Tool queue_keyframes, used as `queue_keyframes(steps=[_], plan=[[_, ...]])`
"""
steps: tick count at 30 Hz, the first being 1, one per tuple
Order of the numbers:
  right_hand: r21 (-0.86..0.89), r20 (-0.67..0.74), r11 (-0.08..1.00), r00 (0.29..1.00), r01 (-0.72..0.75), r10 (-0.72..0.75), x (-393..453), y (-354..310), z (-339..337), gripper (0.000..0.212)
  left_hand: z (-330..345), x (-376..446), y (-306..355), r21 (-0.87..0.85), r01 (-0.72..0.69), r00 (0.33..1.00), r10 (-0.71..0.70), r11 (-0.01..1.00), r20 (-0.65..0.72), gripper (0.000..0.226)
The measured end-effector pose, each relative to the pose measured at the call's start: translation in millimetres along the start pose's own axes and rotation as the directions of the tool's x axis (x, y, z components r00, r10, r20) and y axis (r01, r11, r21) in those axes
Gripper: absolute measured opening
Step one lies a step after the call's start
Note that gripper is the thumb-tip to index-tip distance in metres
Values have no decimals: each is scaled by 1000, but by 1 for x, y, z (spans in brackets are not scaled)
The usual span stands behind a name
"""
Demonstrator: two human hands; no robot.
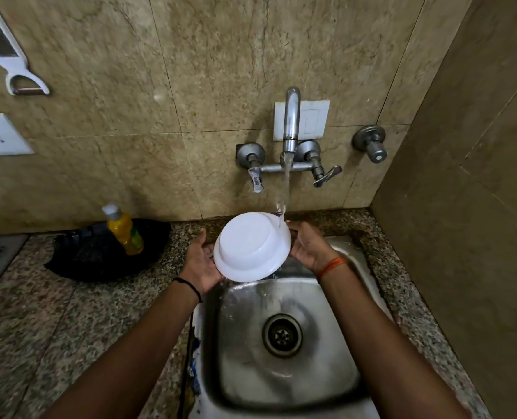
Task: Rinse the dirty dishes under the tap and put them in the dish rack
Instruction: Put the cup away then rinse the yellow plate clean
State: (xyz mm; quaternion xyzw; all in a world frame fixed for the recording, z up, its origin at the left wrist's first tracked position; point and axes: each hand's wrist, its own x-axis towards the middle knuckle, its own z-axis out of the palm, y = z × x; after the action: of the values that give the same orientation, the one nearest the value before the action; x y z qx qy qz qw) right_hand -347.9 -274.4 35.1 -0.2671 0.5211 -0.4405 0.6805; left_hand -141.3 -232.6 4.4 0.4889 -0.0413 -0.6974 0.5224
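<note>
A white bowl (pixel 251 246) is held upside down and tilted over the back of the steel sink (pixel 336 343). My left hand (pixel 201 261) grips its left rim and my right hand (pixel 307 246) grips its right rim. Water runs from the wall tap (pixel 290 128) and strikes the bowl's upper right edge. A black dish rack (pixel 78 255) lies on the counter to the left of the sink.
A yellow bottle of dish liquid (pixel 124 231) stands in the rack. A peeler (pixel 12 62) hangs on the wall at upper left above a socket (pixel 0 134). A side wall closes in on the right. The granite counter (pixel 54 328) extends to the left.
</note>
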Motion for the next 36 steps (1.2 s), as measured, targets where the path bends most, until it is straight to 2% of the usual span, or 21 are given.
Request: queue_keyframes(steps=[6,11,16,20,22,27,36], plan=[[-52,-24,998,999,-26,25,4,11,-10,34,3,-4,7,-14,11,999,-11,1000,51,52],[14,-81,998,995,-55,56,-1,14,-37,27,27,-8,-4,61,15,997,-19,998,75,49],[-37,-168,997,984,-68,61,-1,20,-70,42,52,-12,-22,144,55,989,-74,988,129,48],[-18,-193,999,981,-31,27,-14,18,-81,33,57,-10,-30,159,93,982,-117,983,151,57],[-13,-191,999,981,-38,35,-16,20,-85,29,55,-9,-32,162,105,980,-130,981,152,60],[-48,-172,993,980,-106,96,-16,23,-82,40,45,-9,-28,161,106,981,-130,981,145,57],[-95,-104,990,990,-108,98,-12,23,-77,30,36,-6,-20,119,91,988,-104,989,110,63]])
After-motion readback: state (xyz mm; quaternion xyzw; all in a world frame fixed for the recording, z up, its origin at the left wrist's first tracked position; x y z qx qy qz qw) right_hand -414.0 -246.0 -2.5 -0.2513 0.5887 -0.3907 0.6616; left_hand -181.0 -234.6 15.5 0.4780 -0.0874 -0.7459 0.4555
